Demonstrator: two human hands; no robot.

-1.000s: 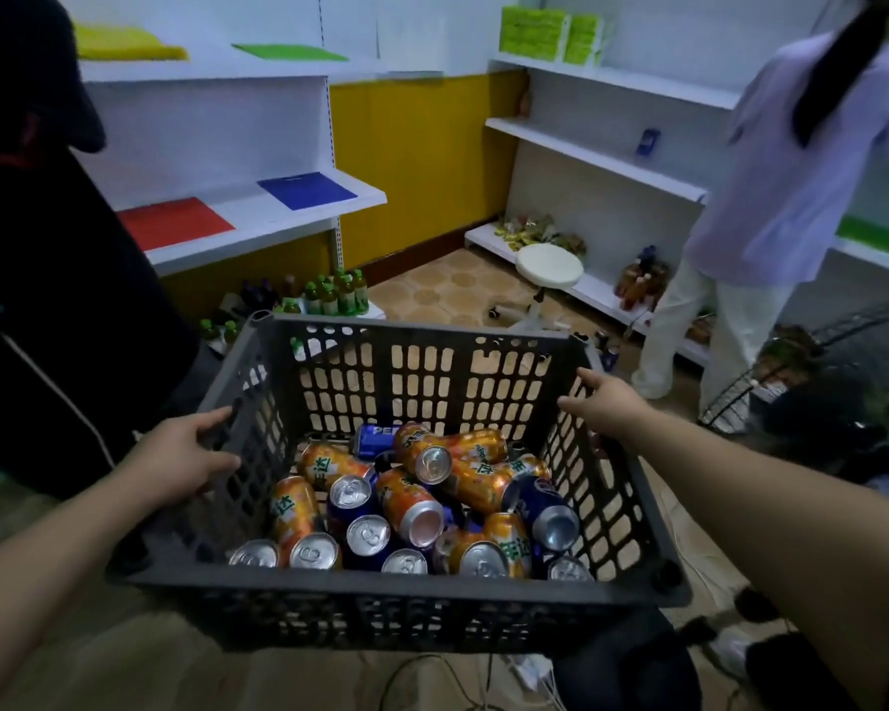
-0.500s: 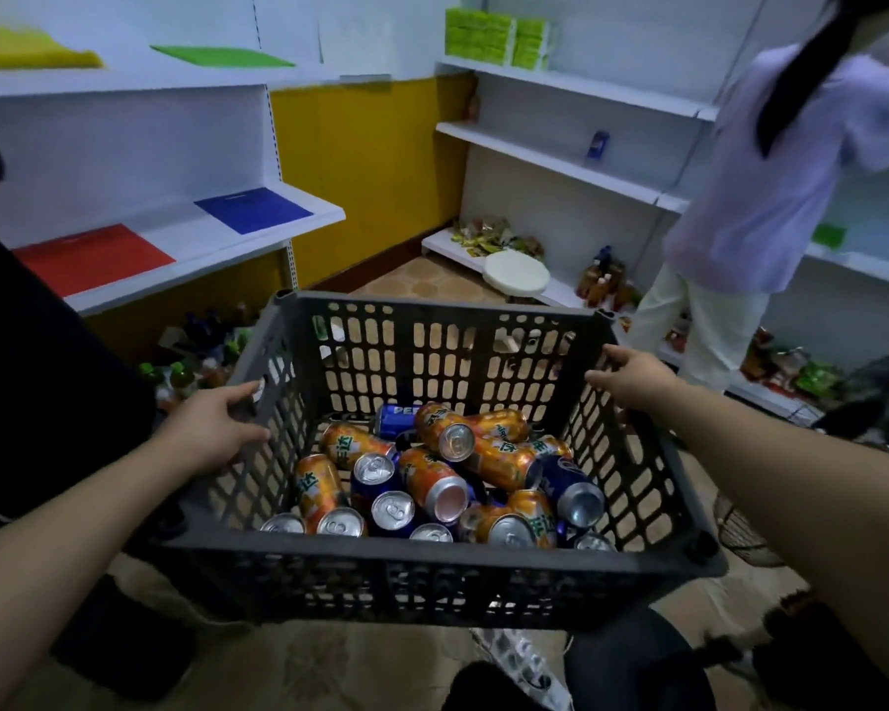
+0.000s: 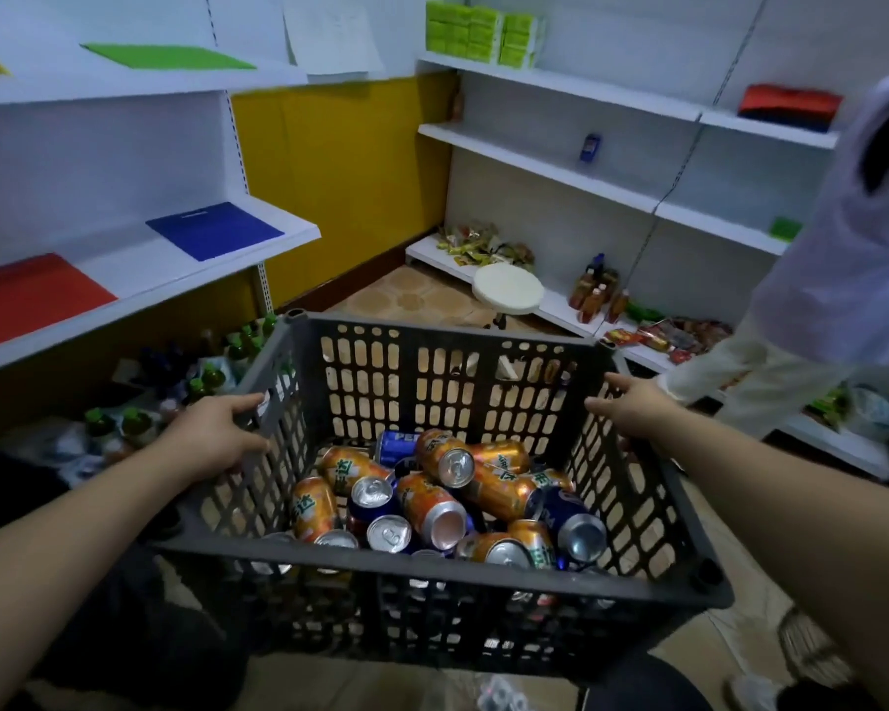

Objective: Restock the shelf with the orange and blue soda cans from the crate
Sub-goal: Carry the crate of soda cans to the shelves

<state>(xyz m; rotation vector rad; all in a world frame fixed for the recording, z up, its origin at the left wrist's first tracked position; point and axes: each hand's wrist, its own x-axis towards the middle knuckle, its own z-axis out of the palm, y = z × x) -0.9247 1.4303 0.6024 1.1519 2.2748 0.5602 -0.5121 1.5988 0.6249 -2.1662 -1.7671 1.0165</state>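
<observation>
My left hand [image 3: 216, 438] curled round the left rim of the grey crate [image 3: 447, 332], my right hand [image 3: 632, 407] gripping its right rim, orange soda cans [image 3: 499, 487] and blue soda cans [image 3: 568, 515] heaped on their sides inside, white shelf [image 3: 175, 269] to my left

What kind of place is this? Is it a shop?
Probably a small shop, maybe a practice one: white shelves line the walls, snacks and bottles sit on the lowest shelf, and a crate holds soda cans.
</observation>
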